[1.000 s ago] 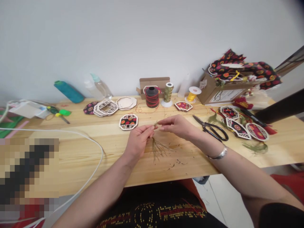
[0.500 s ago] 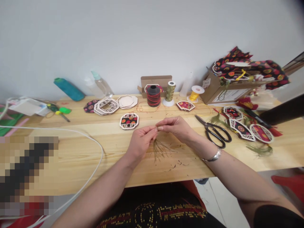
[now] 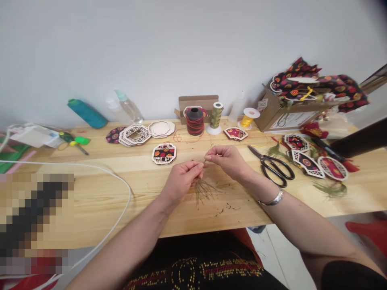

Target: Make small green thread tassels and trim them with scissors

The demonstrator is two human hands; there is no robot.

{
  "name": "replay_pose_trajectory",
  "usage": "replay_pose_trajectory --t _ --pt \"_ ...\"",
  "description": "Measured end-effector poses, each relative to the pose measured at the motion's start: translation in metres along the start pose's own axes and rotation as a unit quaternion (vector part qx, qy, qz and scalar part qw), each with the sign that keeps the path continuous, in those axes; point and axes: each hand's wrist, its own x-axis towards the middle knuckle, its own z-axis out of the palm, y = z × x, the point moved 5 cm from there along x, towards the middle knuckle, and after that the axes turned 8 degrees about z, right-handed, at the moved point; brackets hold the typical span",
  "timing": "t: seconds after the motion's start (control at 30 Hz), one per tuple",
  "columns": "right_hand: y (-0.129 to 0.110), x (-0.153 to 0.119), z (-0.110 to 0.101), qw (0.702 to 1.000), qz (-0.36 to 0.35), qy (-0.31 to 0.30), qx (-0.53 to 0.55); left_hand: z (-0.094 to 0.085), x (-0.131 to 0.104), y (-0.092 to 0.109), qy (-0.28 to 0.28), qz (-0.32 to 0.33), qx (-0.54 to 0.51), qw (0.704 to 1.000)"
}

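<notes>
My left hand [image 3: 184, 177] is closed in a pinch round the top of a green thread tassel [image 3: 204, 191], whose loose strands fan out below the fingers over the table. Just to its right, my right hand [image 3: 226, 161] pinches thin thread at the tassel's upper end; the thread between the two hands is too fine to make out fully. Beyond my left hand lies an octagonal wooden ornament [image 3: 163, 154] with patterned fabric. Black-handled scissors [image 3: 276, 165] rest to the right of my right hand.
Along the wall stand a red-and-black thread spool [image 3: 195, 121], a green thread cone [image 3: 217, 117] and a yellow ribbon spool [image 3: 250, 117]. A cardboard box [image 3: 269, 110] of fabric is at right, with finished ornaments [image 3: 308, 164] before it. A white cable [image 3: 127, 185] curves across the left.
My right hand has drawn slightly up and right, away from my left hand, opening a small gap between the fingertips. My left hand keeps its pinch on the tassel.
</notes>
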Motion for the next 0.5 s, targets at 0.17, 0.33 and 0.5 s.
replay_pose_trajectory --t 0.17,0.33,0.5 --pt "-0.001 0.004 -0.018 0.998 -0.021 0.055 0.032 0.003 -0.001 -0.002 -0.025 -0.025 0.036 0.999" --pt "-0.005 0.008 -0.037 0.993 -0.066 0.092 0.024 0.006 -0.003 -0.004 -0.061 -0.053 0.046 0.996" --pt "-0.013 0.007 -0.051 0.986 -0.105 0.131 0.016 0.005 -0.002 -0.007 -0.073 -0.055 0.066 0.994"
